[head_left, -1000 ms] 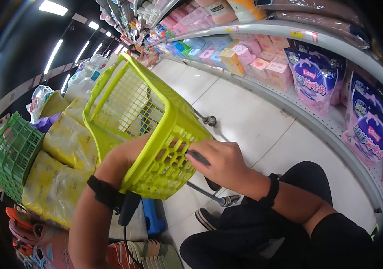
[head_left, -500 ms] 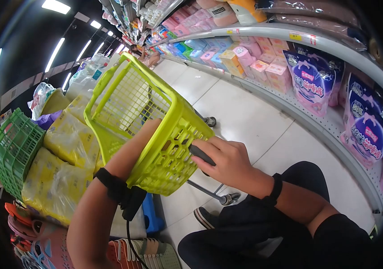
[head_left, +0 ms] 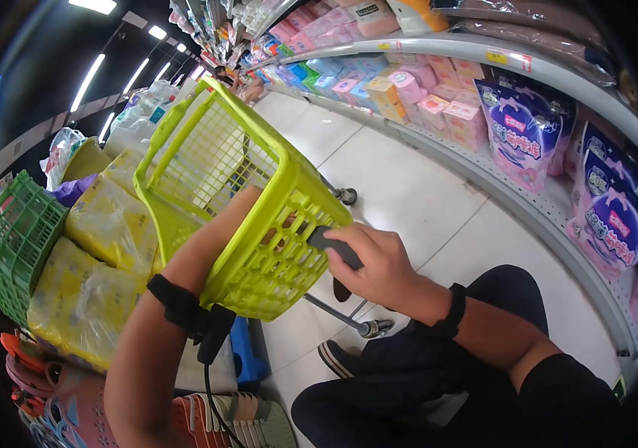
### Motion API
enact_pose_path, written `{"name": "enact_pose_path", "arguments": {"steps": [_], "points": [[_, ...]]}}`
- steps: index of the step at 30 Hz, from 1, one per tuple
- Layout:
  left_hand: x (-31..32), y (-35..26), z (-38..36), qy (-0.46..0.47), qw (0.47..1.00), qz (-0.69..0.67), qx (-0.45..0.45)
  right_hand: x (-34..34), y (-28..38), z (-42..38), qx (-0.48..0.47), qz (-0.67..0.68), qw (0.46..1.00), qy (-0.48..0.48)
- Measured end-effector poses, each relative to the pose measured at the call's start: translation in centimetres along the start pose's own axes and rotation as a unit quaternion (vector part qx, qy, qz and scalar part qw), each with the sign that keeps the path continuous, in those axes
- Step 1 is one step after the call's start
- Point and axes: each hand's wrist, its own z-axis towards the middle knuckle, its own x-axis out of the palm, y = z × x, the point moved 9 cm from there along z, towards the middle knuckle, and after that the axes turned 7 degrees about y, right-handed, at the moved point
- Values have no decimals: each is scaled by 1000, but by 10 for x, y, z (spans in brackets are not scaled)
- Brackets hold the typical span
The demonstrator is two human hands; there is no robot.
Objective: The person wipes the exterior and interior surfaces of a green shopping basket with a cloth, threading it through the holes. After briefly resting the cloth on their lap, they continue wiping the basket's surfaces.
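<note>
A yellow-green plastic shopping cart basket, tilted in the view, stands in front of me with its mesh side showing. My left forearm reaches over the rim into the basket. Through the holes of the near wall only bits of my left hand show, and its fingers are mostly hidden. On the outside of that wall, my right hand is closed around a dark grey oblong object, whose far end touches the honeycomb-patterned plastic. Black straps circle both my wrists, and a cable hangs from the left one.
Shelves with boxed tissues and purple-blue packs curve along the right. Yellow wrapped bundles and a green basket are stacked at the left. Cart wheels stand on the tiled floor near my shoe.
The cart basket has shifted slightly left and down in view. The dark object now sits a little higher and further left against the wall, still in my right hand.
</note>
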Motion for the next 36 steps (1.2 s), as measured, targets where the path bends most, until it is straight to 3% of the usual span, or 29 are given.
{"name": "enact_pose_path", "arguments": {"steps": [5, 12, 19, 28, 31, 34, 36], "points": [[-11, 5, 8, -68, 993, 94, -25, 5, -2, 4, 12, -1, 1000, -5], [8, -10, 1, 19, 999, -34, 23, 2, -16, -17, -15, 12, 1000, -3], [9, -6, 7, -7, 1000, -23, 19, -1, -6, 3, -11, -13, 1000, -4], [-6, 6, 6, -24, 1000, -15, 2, 7, -26, -13, 117, 92, 989, 24], [-6, 7, 2, -18, 1000, -21, 0, 14, -15, -1, 49, 57, 997, 34], [4, 9, -13, 30, 997, -74, -1, 19, -21, -4, 95, 88, 989, 76], [7, 16, -23, 54, 992, -110, -2, 11, -24, 1, 76, 100, 990, 66]]}}
